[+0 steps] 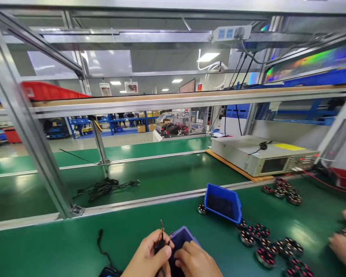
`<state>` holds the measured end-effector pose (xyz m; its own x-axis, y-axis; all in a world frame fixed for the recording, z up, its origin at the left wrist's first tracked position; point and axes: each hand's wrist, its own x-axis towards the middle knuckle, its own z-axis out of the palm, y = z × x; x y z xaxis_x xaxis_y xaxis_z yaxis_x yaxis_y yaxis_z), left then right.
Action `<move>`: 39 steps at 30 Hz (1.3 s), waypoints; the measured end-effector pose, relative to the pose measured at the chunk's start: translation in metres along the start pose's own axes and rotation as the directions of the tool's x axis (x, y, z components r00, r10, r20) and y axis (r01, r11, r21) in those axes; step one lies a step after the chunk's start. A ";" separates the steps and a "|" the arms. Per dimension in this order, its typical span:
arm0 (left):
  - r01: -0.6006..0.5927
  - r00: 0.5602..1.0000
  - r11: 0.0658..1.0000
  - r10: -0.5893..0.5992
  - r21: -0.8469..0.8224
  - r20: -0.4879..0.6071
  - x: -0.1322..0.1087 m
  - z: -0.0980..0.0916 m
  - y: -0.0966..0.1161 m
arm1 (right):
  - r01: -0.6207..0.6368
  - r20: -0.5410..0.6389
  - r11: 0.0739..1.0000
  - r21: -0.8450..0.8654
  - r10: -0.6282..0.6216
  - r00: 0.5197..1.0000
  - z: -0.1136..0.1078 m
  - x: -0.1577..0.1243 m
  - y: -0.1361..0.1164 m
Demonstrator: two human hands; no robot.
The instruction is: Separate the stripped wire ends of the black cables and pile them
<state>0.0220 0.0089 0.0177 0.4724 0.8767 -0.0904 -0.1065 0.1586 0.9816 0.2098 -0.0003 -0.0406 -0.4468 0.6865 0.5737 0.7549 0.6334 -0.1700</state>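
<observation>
My left hand (148, 256) is closed in a pinch on thin red and black wires (162, 231) that stick up between its fingers. My right hand (196, 261) is curled beside it, fingers pressed on a small purple-blue box (181, 236) and a dark part between the two hands. The dark part is mostly hidden by my fingers. Both hands sit at the near edge of the green bench mat (75, 242).
A blue bin (223, 202) stands just beyond my hands. Several round wound coils (265, 244) lie to the right, more coils (282, 190) near a grey test instrument (263, 154). Another person's hands (344, 240) work at the far right. A black cable bundle (105, 187) lies behind the metal post (34, 150).
</observation>
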 end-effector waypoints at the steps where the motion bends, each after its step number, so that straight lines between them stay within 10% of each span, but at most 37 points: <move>1: 0.007 1.000 1.000 -0.007 -0.027 0.009 0.002 0.004 -0.002 | -0.013 0.018 1.000 -0.010 0.013 1.000 -0.003 0.001 -0.001; 16: 0.116 0.991 0.988 -0.122 -0.100 -0.058 0.003 0.008 -0.019 | -0.124 -0.043 0.919 0.375 0.151 0.988 -0.042 0.020 -0.021; 39: 0.089 0.989 0.995 -0.092 -0.037 -0.112 -0.004 0.012 -0.010 | -0.075 -0.213 0.936 0.343 0.155 0.965 -0.047 0.020 -0.023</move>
<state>0.0317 -0.0016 0.0098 0.3790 0.9038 -0.1989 -0.0964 0.2523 0.9628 0.2058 -0.0180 0.0131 -0.2115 0.6843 0.6979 0.5755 0.6643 -0.4769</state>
